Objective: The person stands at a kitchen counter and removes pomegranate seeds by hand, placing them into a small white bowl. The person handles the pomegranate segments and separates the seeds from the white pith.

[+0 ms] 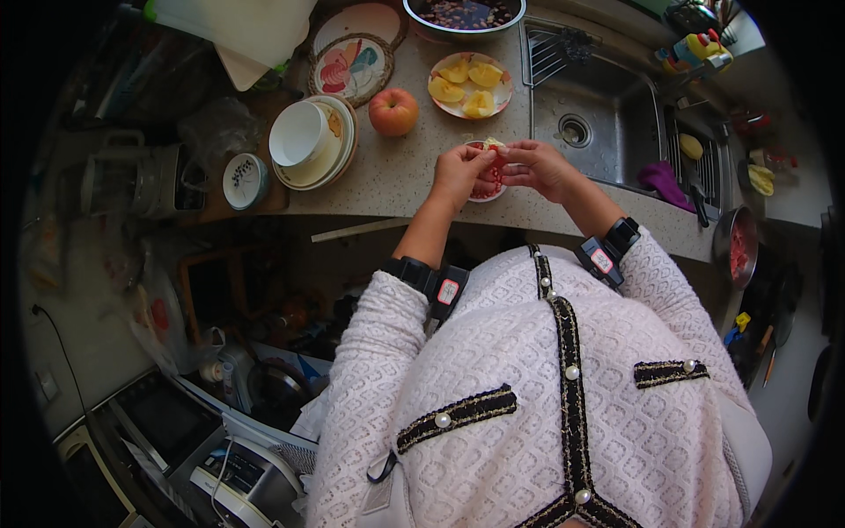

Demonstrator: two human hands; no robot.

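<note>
Over a small bowl of red pomegranate seeds (487, 188), near the counter's front edge, my two hands meet at the fingertips. Between them is a small piece of pomegranate (492, 144) with pale membrane and red seeds. My left hand (457, 173) pinches it from the left; my right hand (538, 170) touches it from the right, fingers curled. The hands partly hide the bowl. Just beyond lies a patterned plate (463, 114) with several pale yellow fruit wedges (478, 103). A whole red apple (393, 112) rests to the left of that plate.
Stacked plates with a white bowl (297, 134) stand left, beside a small patterned bowl (244, 180). Round woven-edged mats (350, 69) lie behind. A metal basin of liquid (465, 26) is at the back. The steel sink (607, 125) is right, with a purple cloth (660, 181) on its edge.
</note>
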